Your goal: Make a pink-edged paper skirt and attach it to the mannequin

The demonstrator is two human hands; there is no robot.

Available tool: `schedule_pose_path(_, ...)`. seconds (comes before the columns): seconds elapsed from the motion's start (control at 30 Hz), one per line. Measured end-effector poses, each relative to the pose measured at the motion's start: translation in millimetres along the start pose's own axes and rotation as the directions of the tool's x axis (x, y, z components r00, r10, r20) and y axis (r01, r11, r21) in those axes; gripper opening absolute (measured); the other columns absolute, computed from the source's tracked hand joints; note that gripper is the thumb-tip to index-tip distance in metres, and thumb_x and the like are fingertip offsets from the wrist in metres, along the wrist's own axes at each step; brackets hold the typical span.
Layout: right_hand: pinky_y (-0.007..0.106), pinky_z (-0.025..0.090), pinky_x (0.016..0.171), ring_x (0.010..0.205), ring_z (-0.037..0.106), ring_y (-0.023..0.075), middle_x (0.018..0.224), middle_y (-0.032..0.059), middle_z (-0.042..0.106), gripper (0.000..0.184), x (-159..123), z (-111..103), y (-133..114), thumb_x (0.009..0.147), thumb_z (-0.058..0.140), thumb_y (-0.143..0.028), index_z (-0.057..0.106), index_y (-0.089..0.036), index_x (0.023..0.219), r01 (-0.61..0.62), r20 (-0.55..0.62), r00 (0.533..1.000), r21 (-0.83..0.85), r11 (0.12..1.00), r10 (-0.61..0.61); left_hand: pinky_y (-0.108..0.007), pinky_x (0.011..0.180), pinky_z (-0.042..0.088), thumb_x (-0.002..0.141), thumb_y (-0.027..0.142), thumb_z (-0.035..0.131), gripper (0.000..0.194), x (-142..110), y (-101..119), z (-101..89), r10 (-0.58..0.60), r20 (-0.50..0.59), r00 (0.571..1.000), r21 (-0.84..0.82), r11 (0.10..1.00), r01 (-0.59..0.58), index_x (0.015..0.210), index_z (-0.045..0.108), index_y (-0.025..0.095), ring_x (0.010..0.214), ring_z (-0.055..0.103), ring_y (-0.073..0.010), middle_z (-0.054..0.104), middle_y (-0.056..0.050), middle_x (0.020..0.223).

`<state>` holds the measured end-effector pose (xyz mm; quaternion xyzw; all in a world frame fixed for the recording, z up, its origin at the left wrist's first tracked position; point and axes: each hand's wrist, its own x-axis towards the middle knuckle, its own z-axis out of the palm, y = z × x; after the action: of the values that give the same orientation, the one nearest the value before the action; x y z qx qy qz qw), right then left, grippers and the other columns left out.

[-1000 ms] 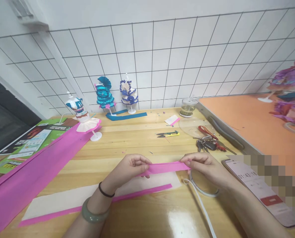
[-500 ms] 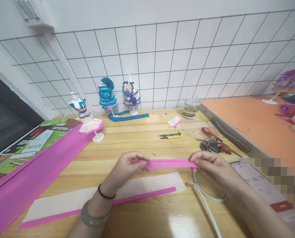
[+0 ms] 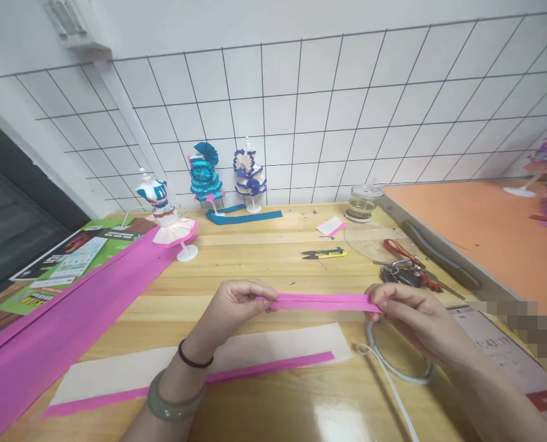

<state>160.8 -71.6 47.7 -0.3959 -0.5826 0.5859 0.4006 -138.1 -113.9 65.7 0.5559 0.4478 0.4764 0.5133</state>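
A narrow pink crepe paper strip point(image 3: 323, 301) is stretched level between my two hands, with a fold line along its length. My left hand point(image 3: 240, 307) pinches its left end between thumb and fingers. At the other end my right hand point(image 3: 404, 313) pinches the strip the same way. Below them on the wooden table lies a long white paper strip point(image 3: 296, 344) with a pink edge, partly hidden by my left forearm. A wide pink paper sheet point(image 3: 84, 325) runs along the left side.
Three small dress forms in paper dresses, one white point(image 3: 174, 227), one teal point(image 3: 205, 178), one white and blue point(image 3: 251, 178), stand at the back. Yellow thread snips point(image 3: 325, 253), keys point(image 3: 399, 274), a glass cup point(image 3: 364, 202), a white cable point(image 3: 395, 387) and a phone point(image 3: 498, 350) lie around.
The view has shifted slightly, so the table things sit further right. My right hand has moved a little away from my left, and more of the pink strip shows between them.
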Motion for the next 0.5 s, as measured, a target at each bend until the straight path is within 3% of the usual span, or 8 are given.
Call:
schedule_pose_path(0.3,0.028,0.044,0.064,0.07,0.052,0.0163,0.075,0.0034,0.057,0.016,1.5,-2.8,1.6,0.075,0.063,-0.035,0.065,-0.02,0.07,0.03,-0.016,0.999,-0.084,0.996,-0.031,-0.027,0.067,0.053,0.07,0.019,0.066,0.007,1.8,2.2,0.7,0.018,0.025,1.0,0.028,0.999,-0.019,0.072,0.071,0.015,0.069,0.062,-0.0134,0.067,-0.006,0.08)
schedule_pose_path(0.5,0.025,0.043,0.065,0.071,0.053,0.0149,0.079,0.0025,0.059,0.011,2.3,-5.0,4.1,0.074,0.065,-0.032,0.068,-0.022,0.073,0.005,-0.02,1.0,-0.039,0.999,-0.006,-0.025,0.07,0.051,0.073,0.017,0.063,0.009,2.3,2.1,0.8,0.036,0.038,0.999,0.069,0.997,-0.038,0.076,0.072,0.016,0.076,0.062,-0.014,0.067,-0.005,0.081)
